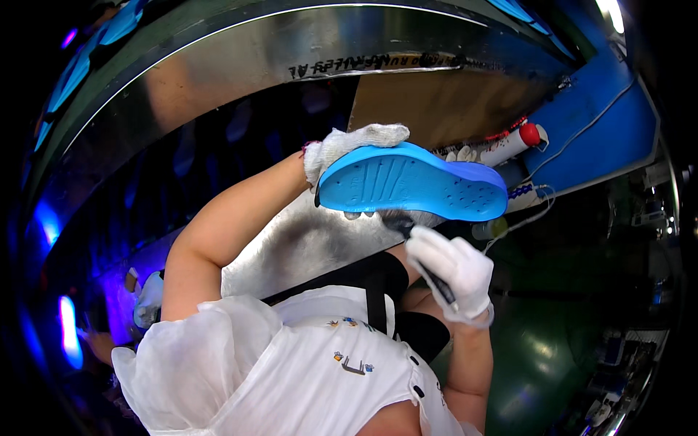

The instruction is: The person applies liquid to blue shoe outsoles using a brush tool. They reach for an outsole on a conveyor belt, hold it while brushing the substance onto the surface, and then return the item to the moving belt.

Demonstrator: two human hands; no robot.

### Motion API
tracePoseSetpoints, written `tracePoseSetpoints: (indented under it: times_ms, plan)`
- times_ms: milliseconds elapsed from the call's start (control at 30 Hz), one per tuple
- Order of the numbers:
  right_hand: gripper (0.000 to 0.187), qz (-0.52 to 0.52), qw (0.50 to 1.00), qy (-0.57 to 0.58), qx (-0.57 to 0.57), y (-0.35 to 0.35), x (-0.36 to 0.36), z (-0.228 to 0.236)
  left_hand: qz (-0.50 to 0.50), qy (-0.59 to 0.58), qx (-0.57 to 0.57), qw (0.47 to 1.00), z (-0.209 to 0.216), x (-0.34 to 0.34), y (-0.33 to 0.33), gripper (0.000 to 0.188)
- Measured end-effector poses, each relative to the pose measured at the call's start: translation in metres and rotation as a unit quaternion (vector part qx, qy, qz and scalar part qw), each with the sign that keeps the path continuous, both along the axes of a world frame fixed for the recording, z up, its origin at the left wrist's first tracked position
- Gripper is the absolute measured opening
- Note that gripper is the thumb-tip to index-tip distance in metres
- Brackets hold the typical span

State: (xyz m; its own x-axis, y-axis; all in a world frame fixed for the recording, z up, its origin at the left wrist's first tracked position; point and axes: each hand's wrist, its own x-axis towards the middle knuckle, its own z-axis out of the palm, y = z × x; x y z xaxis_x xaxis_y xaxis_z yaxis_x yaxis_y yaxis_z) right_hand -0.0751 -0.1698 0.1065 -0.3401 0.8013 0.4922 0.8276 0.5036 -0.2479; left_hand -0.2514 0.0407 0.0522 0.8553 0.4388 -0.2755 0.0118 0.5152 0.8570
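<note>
My left hand [356, 142], in a white knit glove, grips a bright blue shoe sole [407, 182] by its left end and far edge. The sole is tilted so that its grooved, dimpled face shows; its right end shades toward violet. In my right hand [454, 272], also white-gloved, a brush [398, 222] is held with closed fingers. Its dark handle runs under the fingers, and its dark bristles meet the sole's near edge, though whether they press on it I cannot tell. Fingertips of my left glove show beneath the sole.
Beyond my hands runs a curved metal machine edge [218, 80], with a brown board [436, 105] below it. A white bottle with a red cap [512, 144] and a white cable lie near a blue panel [603, 123] at right. A shiny metal surface [283, 247] lies under my left arm.
</note>
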Motion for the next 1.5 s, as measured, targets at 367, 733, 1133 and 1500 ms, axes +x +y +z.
tracePoseSetpoints:
  times_ms: [367, 733, 1133, 1500]
  plan:
    - [0.031, 0.012, 0.948, 0.313, 0.059, -0.033, 0.012, -0.008, 0.139, -0.285, 0.033, 0.948, 0.079, 0.029, -0.023, 0.061]
    - [0.024, -0.062, 0.835, 0.545, 0.040, -0.030, 0.007, -0.043, 0.123, 0.084, 0.622, 0.769, 0.217, 0.053, 0.035, 0.043]
    - [0.023, -0.076, 0.843, 0.533, -0.001, -0.022, 0.002, -0.062, 0.217, 0.539, 0.739, 0.341, 0.215, -0.062, 0.067, 0.020]
    - [0.031, -0.255, 0.746, 0.612, 0.059, -0.015, 0.016, -0.071, 0.205, -0.140, 0.794, 0.555, -0.006, -0.036, -0.126, 0.028]
